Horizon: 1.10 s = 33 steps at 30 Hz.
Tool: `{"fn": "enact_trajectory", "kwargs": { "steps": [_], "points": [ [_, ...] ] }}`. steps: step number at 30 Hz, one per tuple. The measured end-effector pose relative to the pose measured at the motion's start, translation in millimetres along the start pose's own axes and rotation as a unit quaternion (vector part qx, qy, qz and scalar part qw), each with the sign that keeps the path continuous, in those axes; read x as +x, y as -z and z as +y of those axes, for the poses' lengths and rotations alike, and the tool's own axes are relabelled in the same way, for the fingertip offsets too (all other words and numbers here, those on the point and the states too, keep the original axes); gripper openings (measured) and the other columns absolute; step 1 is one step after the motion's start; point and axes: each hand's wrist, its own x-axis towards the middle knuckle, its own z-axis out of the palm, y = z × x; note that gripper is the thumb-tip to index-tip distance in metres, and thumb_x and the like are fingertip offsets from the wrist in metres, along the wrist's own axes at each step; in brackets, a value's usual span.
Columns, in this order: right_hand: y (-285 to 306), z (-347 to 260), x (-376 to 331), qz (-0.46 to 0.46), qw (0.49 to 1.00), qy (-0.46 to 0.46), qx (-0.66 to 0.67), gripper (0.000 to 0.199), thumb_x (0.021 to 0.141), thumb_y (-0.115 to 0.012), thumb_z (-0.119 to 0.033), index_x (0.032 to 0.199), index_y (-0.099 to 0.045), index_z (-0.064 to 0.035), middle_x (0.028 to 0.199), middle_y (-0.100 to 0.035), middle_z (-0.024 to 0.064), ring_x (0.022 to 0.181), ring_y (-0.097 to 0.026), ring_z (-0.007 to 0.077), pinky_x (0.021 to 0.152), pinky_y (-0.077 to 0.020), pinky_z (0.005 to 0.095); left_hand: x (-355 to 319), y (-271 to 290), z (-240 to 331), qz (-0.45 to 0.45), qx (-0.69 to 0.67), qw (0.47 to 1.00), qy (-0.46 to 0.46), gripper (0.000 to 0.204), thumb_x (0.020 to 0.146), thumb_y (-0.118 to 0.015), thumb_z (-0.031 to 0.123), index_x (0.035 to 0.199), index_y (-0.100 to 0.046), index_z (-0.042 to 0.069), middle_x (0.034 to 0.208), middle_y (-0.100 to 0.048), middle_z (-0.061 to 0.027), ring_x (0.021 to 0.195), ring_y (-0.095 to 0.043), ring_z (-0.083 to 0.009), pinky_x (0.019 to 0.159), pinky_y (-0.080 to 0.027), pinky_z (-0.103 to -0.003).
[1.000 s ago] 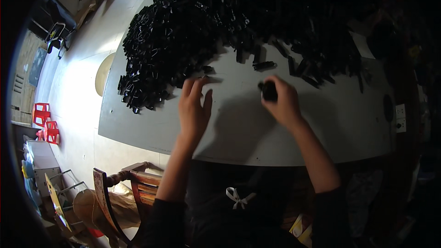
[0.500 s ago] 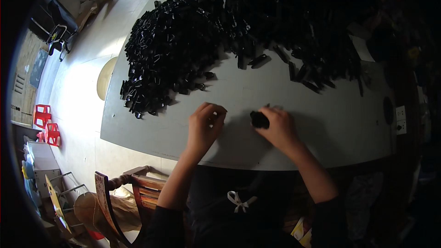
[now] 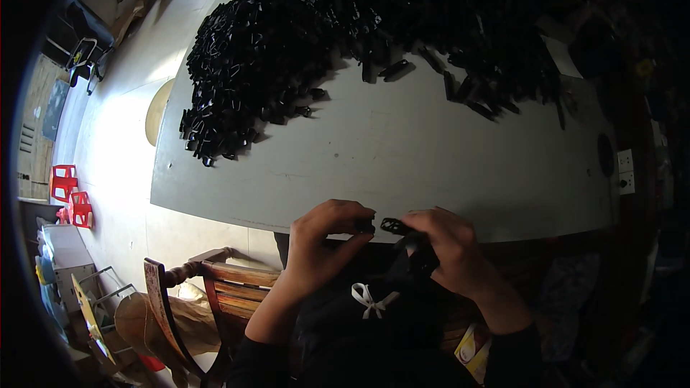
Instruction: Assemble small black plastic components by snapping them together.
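At the table's near edge, my left hand [image 3: 323, 243] pinches a small black plastic piece [image 3: 365, 225] between thumb and fingertips. Close by on its right, my right hand [image 3: 454, 250] is closed on a black plastic part [image 3: 392, 225], whose end with small openings sticks out toward the left hand. More black stuff shows below the right fingers, too dark to separate. A narrow gap lies between the two held pieces. Farther off on the grey table [image 3: 345, 172] is a heap of small black clip-like pieces [image 3: 248, 57], and to its right a heap of longer black pieces [image 3: 496, 65].
A wooden chair [image 3: 241, 291] stands left of me, below the table edge. Red stools [image 3: 81, 208] are on the pale floor at the far left. A wall socket [image 3: 626, 171] is at the right. The far right side is dark.
Both hands have drawn back from over the table to its near edge and come closer together. A small black piece now shows in my left fingers. The view has shifted slightly.
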Motion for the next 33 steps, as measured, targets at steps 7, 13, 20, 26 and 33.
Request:
{"fn": "enact_trajectory", "kwargs": {
  "steps": [7, 13, 20, 26, 33],
  "points": [
    [11.2, -9.6, -1.2, -0.045, 0.998, 0.032, -0.023, 0.041, 0.059, -0.067, 0.010, 0.099, -0.058, 0.0045, 0.089, -0.062, 0.0154, 0.076, -0.063, 0.0299, 0.064, -0.0528, 0.0366, -3.0, -0.4, 12.0, -0.025, 0.049, 0.997, -0.056, 0.031, 0.066, -0.072, -0.006, 0.096, -0.066, 0.001, 0.095, -0.066, -0.0104, 0.083, -0.065, -0.0186, 0.070, -0.053, -0.027],
    [17.6, -19.0, 1.0, -0.034, 0.997, 0.060, -0.028, 0.037, 0.060, -0.066, 0.010, 0.096, -0.058, 0.0063, 0.088, -0.063, 0.0170, 0.077, -0.065, 0.0299, 0.063, -0.0546, 0.0344, -4.5, 0.5, 15.3, -0.010, 0.052, 0.996, -0.073, 0.030, 0.066, -0.073, -0.004, 0.095, -0.067, 0.002, 0.093, -0.066, -0.0105, 0.082, -0.066, -0.0192, 0.069, -0.053, -0.027],
    [16.8, -18.1, 2.3, -0.049, 0.997, 0.061, -0.026, 0.034, 0.062, -0.065, 0.011, 0.095, -0.058, 0.0070, 0.087, -0.063, 0.0173, 0.075, -0.065, 0.0302, 0.062, -0.0546, 0.0346, -5.1, 1.4, 19.7, -0.033, 0.080, 0.992, -0.091, 0.031, 0.066, -0.074, -0.003, 0.096, -0.068, 0.003, 0.093, -0.067, -0.0104, 0.083, -0.067, -0.0210, 0.070, -0.054, -0.029],
    [13.5, -14.0, -2.3, -0.061, 0.996, 0.069, -0.009, 0.033, 0.075, -0.073, -0.017, 0.094, -0.059, 0.0058, 0.086, -0.064, 0.0171, 0.071, -0.066, 0.0284, 0.060, -0.0532, 0.0343, -5.7, 2.2, 6.4, -0.090, 0.062, 0.989, -0.095, 0.027, 0.075, -0.072, 0.009, 0.101, -0.066, 0.001, 0.101, -0.065, -0.0143, 0.094, -0.066, -0.0254, 0.079, -0.053, -0.034],
    [-16.6, -39.7, -19.8, -0.121, 0.981, 0.134, -0.065, 0.016, 0.074, -0.063, -0.002, 0.068, -0.048, -0.0029, 0.074, -0.058, 0.0106, 0.065, -0.061, 0.0213, 0.053, -0.0524, 0.0281, -22.6, -20.4, -2.9, -0.150, -0.308, 0.939, -0.032, 0.067, 0.100, -0.028, 0.048, 0.105, -0.062, -0.010, 0.108, -0.065, -0.0218, 0.104, -0.062, -0.0342, 0.094, -0.046, -0.036]
  ]
}}
